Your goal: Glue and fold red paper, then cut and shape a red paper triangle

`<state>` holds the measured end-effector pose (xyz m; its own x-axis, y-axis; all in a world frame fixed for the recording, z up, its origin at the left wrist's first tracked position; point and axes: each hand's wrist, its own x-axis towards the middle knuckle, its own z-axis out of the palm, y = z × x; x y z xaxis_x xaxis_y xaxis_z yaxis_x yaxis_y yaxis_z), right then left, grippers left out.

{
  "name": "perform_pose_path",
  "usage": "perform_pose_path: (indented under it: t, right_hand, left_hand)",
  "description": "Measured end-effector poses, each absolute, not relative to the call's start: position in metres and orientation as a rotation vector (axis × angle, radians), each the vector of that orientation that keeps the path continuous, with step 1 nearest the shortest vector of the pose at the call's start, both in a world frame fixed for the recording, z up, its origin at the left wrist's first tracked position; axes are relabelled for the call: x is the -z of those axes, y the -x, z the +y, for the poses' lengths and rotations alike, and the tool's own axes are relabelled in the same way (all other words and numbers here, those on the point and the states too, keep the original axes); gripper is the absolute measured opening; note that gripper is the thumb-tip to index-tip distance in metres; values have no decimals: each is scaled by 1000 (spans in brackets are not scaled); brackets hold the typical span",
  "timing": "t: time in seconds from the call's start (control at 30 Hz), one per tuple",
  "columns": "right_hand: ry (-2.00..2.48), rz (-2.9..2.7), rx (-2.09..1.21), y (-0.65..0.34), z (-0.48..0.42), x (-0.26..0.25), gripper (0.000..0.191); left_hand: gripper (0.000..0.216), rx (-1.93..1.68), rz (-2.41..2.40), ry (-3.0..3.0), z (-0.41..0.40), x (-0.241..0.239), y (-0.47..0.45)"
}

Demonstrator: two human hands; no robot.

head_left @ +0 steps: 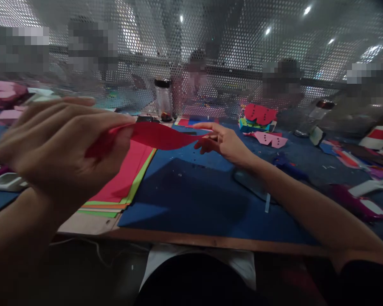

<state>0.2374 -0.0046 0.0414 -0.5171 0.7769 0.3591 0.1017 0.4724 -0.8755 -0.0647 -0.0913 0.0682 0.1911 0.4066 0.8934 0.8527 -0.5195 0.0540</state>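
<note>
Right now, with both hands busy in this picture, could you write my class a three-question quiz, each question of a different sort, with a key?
1. True or false: the red piece is held up above the blue mat.
2. Which colour tops the stack of sheets? A) blue B) red C) white
3. Which hand is nearer that stack?

Key: 1. True; it stretches between the left hand and the right hand. 2. B. 3. The left hand.
</note>
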Motion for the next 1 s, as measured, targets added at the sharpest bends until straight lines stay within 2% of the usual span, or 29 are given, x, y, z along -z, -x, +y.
perform_pose_path:
  t: [0.07, 0.13, 0.4, 0.67, 0.83, 1.0]
  right_hand:
    - [727, -1892, -1068, -239, -9, -42, 42]
    - [724, -1850, -1061, -240, -12, -42, 40]
    - [761, -1707, -882, -250, -28, -55, 31]
    - [754, -1736, -416, -278, -70, -64, 18]
    - [820, -1898, 13, -300, -98, -41, 23]
    - [710, -2225, 192, -310, -107, -15, 34]
  left_hand:
    - [28, 1216, -917, 1970, -91, -68, 61]
    - [29, 1159, -778, 1947, -90, -69, 57]
    - [26, 1128, -725, 1917, -92, -79, 43]
    - [37, 1176, -741, 1926, -88, -83, 39]
    - [41, 1092, -860, 2123, -88, -61, 39]
    - [48, 861, -886, 2417, -88, -26, 47]
